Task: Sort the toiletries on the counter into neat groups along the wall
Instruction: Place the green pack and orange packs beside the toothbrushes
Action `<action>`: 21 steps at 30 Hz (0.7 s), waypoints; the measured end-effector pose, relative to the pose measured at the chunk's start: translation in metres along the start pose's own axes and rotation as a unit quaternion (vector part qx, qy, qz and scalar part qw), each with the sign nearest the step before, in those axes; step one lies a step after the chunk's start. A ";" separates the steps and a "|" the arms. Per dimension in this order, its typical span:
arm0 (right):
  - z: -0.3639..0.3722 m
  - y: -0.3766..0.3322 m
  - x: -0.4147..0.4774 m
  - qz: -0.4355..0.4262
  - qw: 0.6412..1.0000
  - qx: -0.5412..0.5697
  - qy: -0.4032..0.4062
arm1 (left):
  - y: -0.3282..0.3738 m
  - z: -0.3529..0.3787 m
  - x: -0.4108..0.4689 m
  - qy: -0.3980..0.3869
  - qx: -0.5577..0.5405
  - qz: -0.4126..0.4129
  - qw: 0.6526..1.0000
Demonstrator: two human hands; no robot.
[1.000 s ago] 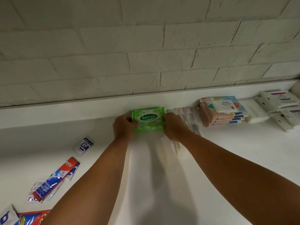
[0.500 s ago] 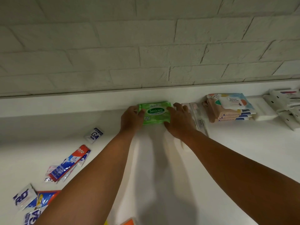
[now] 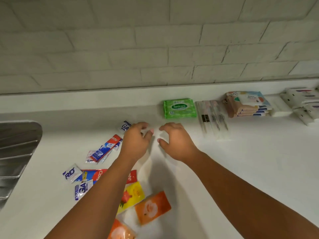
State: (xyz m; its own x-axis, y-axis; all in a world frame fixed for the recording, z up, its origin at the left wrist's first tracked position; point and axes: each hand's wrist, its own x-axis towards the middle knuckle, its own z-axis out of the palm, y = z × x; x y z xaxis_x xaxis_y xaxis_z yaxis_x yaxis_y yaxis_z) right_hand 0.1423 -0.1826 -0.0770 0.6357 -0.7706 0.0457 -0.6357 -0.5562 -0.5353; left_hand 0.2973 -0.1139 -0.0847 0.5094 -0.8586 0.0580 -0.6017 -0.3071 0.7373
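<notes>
A green Sanicare wipes pack (image 3: 180,108) lies flat against the wall ledge, untouched. Right of it sit clear-wrapped toothbrushes (image 3: 212,116), a stack of pastel wipes packs (image 3: 247,104) and white packs (image 3: 301,105). My left hand (image 3: 136,140) and my right hand (image 3: 174,142) hover over the white counter (image 3: 241,161) just in front of the green pack, fingers loosely curled, holding nothing. Toothpaste sachets (image 3: 105,149) and small GARD sachets (image 3: 124,127) lie scattered to the left. Orange (image 3: 152,207) and yellow (image 3: 132,195) sachets lie near my left forearm.
A steel sink drainboard (image 3: 16,152) occupies the far left edge. A white brick wall (image 3: 155,49) rises behind the ledge. More sachets (image 3: 81,180) lie partly under my left forearm.
Both hands let go of the green wipes pack and drew back toward me. The pack stays by the wall. The view has tilted down, showing more sachets.
</notes>
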 end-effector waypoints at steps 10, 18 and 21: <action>0.039 -0.062 -0.075 0.016 0.992 -0.030 -0.125 | -0.053 -0.057 -0.086 -0.094 0.063 0.001 0.994; 0.066 -0.063 -0.120 0.069 0.984 -0.041 -0.160 | -0.084 -0.062 -0.132 -0.210 0.096 0.063 0.971; 0.064 -0.062 -0.126 0.071 0.984 -0.042 -0.156 | -0.090 -0.062 -0.139 -0.224 0.134 0.075 0.962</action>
State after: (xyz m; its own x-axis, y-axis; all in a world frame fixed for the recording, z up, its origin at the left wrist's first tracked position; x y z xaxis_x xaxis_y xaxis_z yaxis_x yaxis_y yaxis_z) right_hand 0.1296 -0.0309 -0.1036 0.6334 -0.7163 -0.2927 -0.7531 -0.4839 -0.4457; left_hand 0.3191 0.0586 -0.1173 0.1240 -0.9739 -0.1903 -0.8154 -0.2093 0.5397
